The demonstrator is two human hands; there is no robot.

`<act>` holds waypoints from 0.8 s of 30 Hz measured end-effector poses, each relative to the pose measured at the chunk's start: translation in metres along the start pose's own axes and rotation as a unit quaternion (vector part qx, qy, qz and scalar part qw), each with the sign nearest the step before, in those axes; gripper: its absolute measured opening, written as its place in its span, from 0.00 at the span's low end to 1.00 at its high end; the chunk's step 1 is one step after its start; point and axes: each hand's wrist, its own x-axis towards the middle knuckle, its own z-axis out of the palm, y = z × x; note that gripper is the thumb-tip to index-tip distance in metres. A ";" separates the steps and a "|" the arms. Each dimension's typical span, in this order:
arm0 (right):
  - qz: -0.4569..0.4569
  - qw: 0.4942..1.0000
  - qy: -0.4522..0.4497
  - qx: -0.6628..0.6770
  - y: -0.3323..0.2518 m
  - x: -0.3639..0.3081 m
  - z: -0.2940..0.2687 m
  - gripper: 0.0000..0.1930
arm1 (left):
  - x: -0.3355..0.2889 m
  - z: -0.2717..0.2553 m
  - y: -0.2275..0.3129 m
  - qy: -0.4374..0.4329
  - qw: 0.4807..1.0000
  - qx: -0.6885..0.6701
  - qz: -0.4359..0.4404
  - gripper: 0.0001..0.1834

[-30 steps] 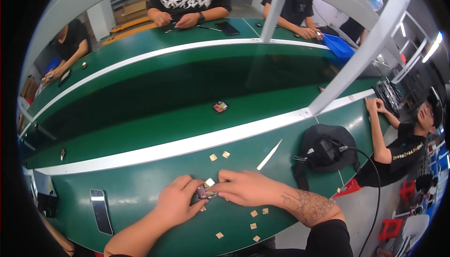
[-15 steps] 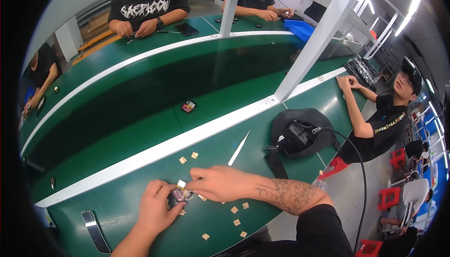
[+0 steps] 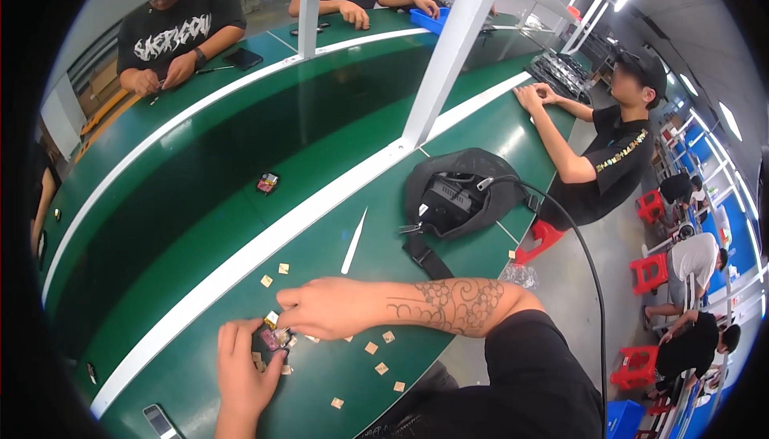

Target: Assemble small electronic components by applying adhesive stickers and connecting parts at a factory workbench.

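My left hand grips a small electronic device low over the green bench, thumb on one side and fingers on the other. Its inside is exposed, with a pinkish-red board and a dark rim. A shiny pale square piece sits at its upper edge. From the right, my right hand reaches across with fingers curled and tips pressed together beside the device; whatever they pinch is hidden. Several small tan squares lie scattered around both hands, and white pointed tweezers rest beyond the right hand.
A black bag with a cable lies to the right. A phone is at the near left. Past the white rail, another small device sits on the dark green strip. Co-workers sit opposite and at right; a blue tray stands far off.
The whole view has swung to the right, so bench things appear further left. Both my hands stay at the device. Opposite, a co-worker's hand has moved to the blue tray.
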 end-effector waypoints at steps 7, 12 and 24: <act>-0.029 1.000 -0.009 0.002 -0.006 0.009 0.005 0.06 | -0.013 -0.004 0.003 0.007 1.000 0.006 -0.007 0.36; 0.013 0.999 0.034 0.024 0.008 -0.006 0.000 0.09 | 0.008 0.004 -0.003 -0.039 0.999 -0.023 0.016 0.35; 0.044 0.997 -0.002 -0.057 -0.018 0.003 -0.008 0.11 | -0.006 0.004 -0.005 -0.004 0.999 -0.038 -0.002 0.39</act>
